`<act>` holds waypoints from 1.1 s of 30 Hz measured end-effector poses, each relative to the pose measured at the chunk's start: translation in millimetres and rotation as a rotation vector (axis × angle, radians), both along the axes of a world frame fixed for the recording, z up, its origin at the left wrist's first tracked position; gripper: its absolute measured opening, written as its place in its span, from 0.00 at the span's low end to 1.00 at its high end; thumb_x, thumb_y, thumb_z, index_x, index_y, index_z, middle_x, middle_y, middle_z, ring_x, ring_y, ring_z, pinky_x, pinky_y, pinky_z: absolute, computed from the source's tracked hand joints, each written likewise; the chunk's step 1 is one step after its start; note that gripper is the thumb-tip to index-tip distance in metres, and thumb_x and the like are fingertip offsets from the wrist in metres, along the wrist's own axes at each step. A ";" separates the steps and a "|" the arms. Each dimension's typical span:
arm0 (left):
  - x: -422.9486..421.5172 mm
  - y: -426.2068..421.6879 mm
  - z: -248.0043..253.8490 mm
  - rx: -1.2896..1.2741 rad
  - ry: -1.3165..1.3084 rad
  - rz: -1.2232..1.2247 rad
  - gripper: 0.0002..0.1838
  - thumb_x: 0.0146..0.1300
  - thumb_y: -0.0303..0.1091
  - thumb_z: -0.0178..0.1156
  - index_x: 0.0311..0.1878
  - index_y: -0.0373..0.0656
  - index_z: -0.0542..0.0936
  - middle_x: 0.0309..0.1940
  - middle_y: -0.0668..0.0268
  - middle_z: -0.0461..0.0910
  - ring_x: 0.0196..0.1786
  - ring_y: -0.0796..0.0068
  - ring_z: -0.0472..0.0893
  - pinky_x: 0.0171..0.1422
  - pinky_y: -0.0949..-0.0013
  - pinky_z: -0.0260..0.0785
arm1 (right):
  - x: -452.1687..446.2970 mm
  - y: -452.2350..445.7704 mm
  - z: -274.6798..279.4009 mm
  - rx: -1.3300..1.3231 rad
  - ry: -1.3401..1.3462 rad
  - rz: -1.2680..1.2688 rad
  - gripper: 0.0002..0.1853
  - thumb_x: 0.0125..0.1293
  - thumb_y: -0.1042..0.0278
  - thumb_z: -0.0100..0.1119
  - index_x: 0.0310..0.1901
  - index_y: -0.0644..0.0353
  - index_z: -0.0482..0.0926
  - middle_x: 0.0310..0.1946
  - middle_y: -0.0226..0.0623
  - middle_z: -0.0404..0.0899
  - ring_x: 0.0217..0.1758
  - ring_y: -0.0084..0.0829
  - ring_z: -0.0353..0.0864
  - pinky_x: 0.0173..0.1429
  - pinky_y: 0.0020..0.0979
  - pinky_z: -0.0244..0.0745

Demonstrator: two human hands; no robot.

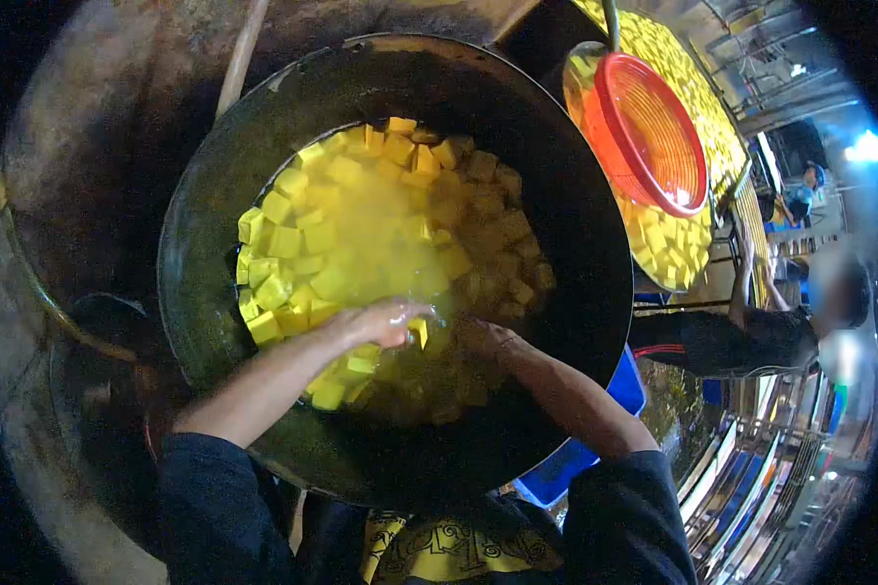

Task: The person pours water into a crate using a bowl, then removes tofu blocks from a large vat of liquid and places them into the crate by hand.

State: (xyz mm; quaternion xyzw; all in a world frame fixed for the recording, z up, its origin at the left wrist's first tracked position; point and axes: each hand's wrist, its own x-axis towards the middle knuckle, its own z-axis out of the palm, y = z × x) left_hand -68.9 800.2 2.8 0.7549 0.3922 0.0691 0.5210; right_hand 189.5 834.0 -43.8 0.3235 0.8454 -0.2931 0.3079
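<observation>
A large dark wok [205, 224] holds cloudy yellow liquid and several yellow blocks [275, 207]. Steam or glare blurs the middle of the liquid. My left hand [388, 324] is at the liquid's surface, near the wok's centre, with a yellow piece [419, 331] right beside its fingers; whether they grip it is unclear. My right hand [480, 336] reaches into the shaded part of the liquid, to the right of my left hand. Its fingers are hidden by shadow and liquid.
At the upper right, a red basket [654, 135] rests over a container of yellow blocks [668, 244], beside a wide spread of more blocks [693, 88]. A person [751, 341] stands at the right. A blue crate [566, 468] lies below the wok's right edge.
</observation>
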 end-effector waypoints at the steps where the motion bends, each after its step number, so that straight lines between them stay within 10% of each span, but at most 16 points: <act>1: -4.7 14.6 13.3 -0.017 0.086 0.032 0.23 0.54 0.29 0.62 0.55 0.42 0.73 0.52 0.47 0.72 0.57 0.52 0.71 0.63 0.53 0.63 | 5.0 7.5 -5.4 -0.035 0.054 -0.025 0.20 0.69 0.57 0.44 0.59 0.55 0.67 0.58 0.40 0.68 0.62 0.35 0.67 0.63 0.38 0.64; 5: -0.5 31.1 12.7 0.001 0.433 0.144 0.28 0.55 0.30 0.62 0.62 0.46 0.70 0.65 0.48 0.62 0.67 0.53 0.63 0.74 0.59 0.51 | 19.5 52.3 -23.8 0.381 0.373 0.619 0.21 0.72 0.55 0.40 0.61 0.55 0.66 0.61 0.39 0.66 0.65 0.34 0.64 0.65 0.37 0.63; 7: 5.8 25.0 -58.8 0.347 0.526 0.199 0.26 0.53 0.30 0.61 0.59 0.50 0.73 0.53 0.46 0.72 0.59 0.56 0.71 0.64 0.57 0.63 | -13.4 90.7 35.5 0.006 0.238 0.221 0.25 0.67 0.52 0.46 0.61 0.57 0.66 0.60 0.41 0.68 0.63 0.36 0.66 0.64 0.36 0.65; 10: 11.5 31.1 -138.1 -0.068 0.142 0.371 0.18 0.51 0.28 0.54 0.47 0.36 0.75 0.41 0.48 0.78 0.43 0.56 0.78 0.50 0.58 0.70 | -61.0 132.9 76.5 -0.043 0.304 -0.190 0.32 0.60 0.47 0.56 0.60 0.59 0.66 0.57 0.44 0.70 0.60 0.40 0.70 0.62 0.35 0.67; 15: 2.6 52.4 -87.1 0.221 0.462 0.209 0.16 0.47 0.35 0.58 0.38 0.36 0.77 0.34 0.50 0.79 0.38 0.52 0.79 0.44 0.53 0.70 | -117.1 148.1 75.5 0.211 0.037 -0.551 0.36 0.53 0.43 0.64 0.57 0.61 0.69 0.50 0.52 0.76 0.50 0.47 0.78 0.55 0.37 0.74; 17: -14.4 52.4 -100.4 0.131 0.214 0.376 0.17 0.47 0.36 0.59 0.39 0.35 0.76 0.37 0.48 0.78 0.42 0.51 0.78 0.47 0.53 0.69 | -113.8 140.6 23.2 0.463 0.281 -0.492 0.37 0.53 0.41 0.62 0.57 0.61 0.70 0.49 0.51 0.77 0.48 0.46 0.80 0.53 0.40 0.76; 19: -25.5 63.1 -67.2 -0.050 0.194 0.355 0.19 0.48 0.35 0.59 0.42 0.34 0.75 0.43 0.47 0.76 0.47 0.51 0.76 0.51 0.54 0.69 | -101.3 162.7 -30.1 -0.355 0.686 -0.995 0.35 0.57 0.42 0.59 0.58 0.61 0.69 0.54 0.45 0.73 0.56 0.41 0.74 0.57 0.41 0.73; 22: -36.0 51.6 -59.2 0.047 0.107 0.338 0.17 0.50 0.31 0.56 0.43 0.33 0.73 0.42 0.50 0.74 0.43 0.58 0.74 0.47 0.57 0.68 | -85.7 147.6 56.9 -0.953 1.231 -0.721 0.29 0.65 0.52 0.53 0.61 0.64 0.66 0.57 0.42 0.71 0.59 0.38 0.71 0.63 0.38 0.66; 26: -26.8 65.5 -40.7 -0.191 0.259 0.209 0.27 0.52 0.32 0.56 0.55 0.31 0.68 0.53 0.47 0.70 0.56 0.57 0.72 0.61 0.60 0.65 | -55.3 163.7 68.6 -0.704 1.024 -0.671 0.32 0.62 0.53 0.58 0.62 0.65 0.64 0.56 0.43 0.71 0.57 0.35 0.73 0.64 0.36 0.65; 30: -32.1 68.3 -11.1 -0.218 0.013 0.525 0.34 0.53 0.29 0.54 0.65 0.31 0.58 0.62 0.43 0.63 0.66 0.56 0.65 0.72 0.60 0.56 | -31.8 172.5 51.2 -0.549 0.812 -0.711 0.26 0.65 0.60 0.55 0.60 0.62 0.64 0.37 0.28 0.72 0.37 0.21 0.71 0.43 0.24 0.69; 33: -35.1 66.0 -22.0 -0.148 0.094 0.293 0.30 0.51 0.28 0.55 0.58 0.26 0.64 0.57 0.43 0.68 0.59 0.54 0.71 0.66 0.58 0.64 | -26.4 162.6 60.5 -0.431 0.779 -0.700 0.24 0.68 0.56 0.50 0.61 0.59 0.64 0.36 0.27 0.73 0.35 0.20 0.71 0.38 0.23 0.69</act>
